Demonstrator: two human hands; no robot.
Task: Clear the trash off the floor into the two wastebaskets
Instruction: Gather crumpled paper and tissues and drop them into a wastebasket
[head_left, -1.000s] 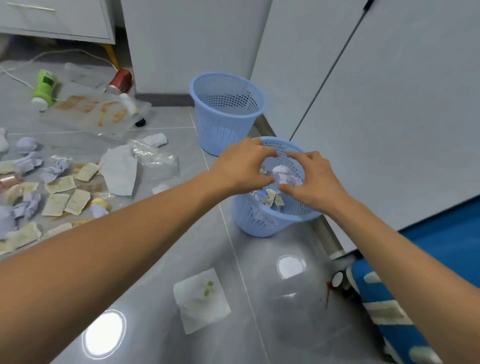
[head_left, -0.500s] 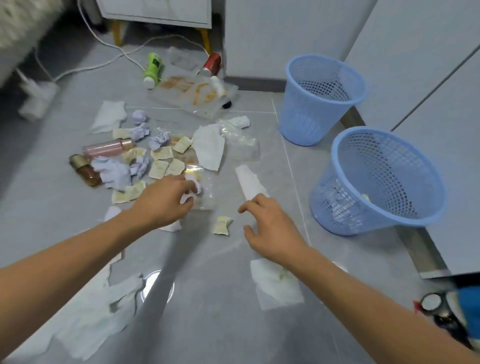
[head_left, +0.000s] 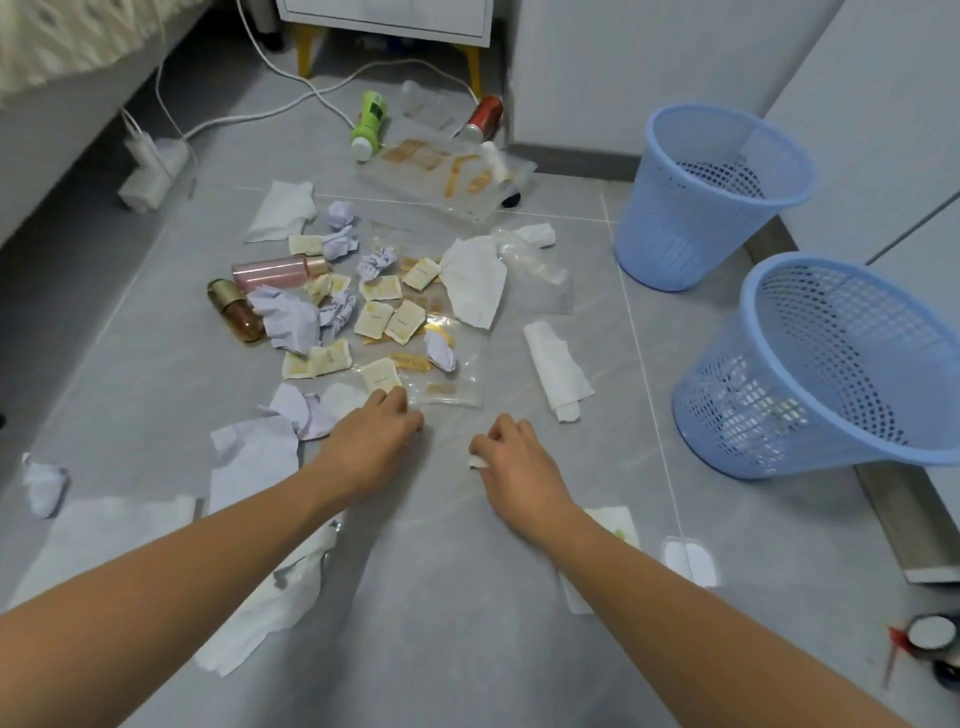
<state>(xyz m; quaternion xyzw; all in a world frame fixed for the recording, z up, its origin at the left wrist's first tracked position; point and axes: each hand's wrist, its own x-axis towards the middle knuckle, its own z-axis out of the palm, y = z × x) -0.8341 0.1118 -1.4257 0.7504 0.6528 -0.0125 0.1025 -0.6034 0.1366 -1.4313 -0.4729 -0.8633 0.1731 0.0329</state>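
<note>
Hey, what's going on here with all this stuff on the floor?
A person is picking trash off a tiled floor. The right hand pinches a small white scrap, while the left hand reaches down to a cream packet at the edge of a clear plastic bag. Crumpled paper, tissues, packets and bottles lie scattered ahead. Two blue wastebaskets stand to the right: the near wastebasket holds some scraps, and no trash shows in the far wastebasket.

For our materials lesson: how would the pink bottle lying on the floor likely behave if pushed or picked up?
The pink bottle lies on its side and looks round, so it would probably roll when nudged. It looks rigid and smooth, perhaps slippery. Its weight cannot be judged.
</note>
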